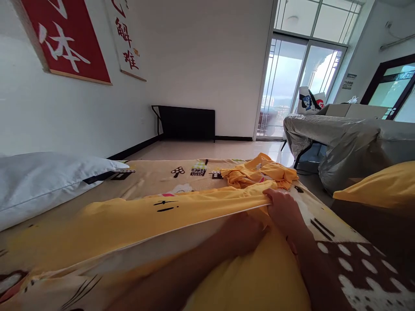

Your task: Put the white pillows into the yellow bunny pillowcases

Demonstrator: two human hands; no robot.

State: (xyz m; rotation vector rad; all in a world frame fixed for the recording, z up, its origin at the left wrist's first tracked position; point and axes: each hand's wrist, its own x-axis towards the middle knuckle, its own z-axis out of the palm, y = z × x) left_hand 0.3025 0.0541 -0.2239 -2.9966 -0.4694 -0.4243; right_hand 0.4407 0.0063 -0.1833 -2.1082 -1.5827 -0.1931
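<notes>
A yellow fabric cover (194,209) with black printed marks stretches across the bed, its pale-edged opening facing me. My right hand (285,211) is closed on the cover's edge near its right end, pulling it taut. Reaching in under that edge, my left hand (246,233) is partly shaded by the cloth. Its fingers look closed around yellow fabric beside my right hand, though the fingertips are hidden. More yellow cloth (259,280) hangs down between my forearms. A crumpled orange-yellow cloth (259,170) lies just beyond my right hand.
Beneath lies a beige patterned bed sheet (327,216). A white pillow (55,181) rests at left, and a yellow cushion-like item (379,185) is at right. Behind stand a plastic-covered table (330,125) with boxes and a black panel (188,124) against the wall.
</notes>
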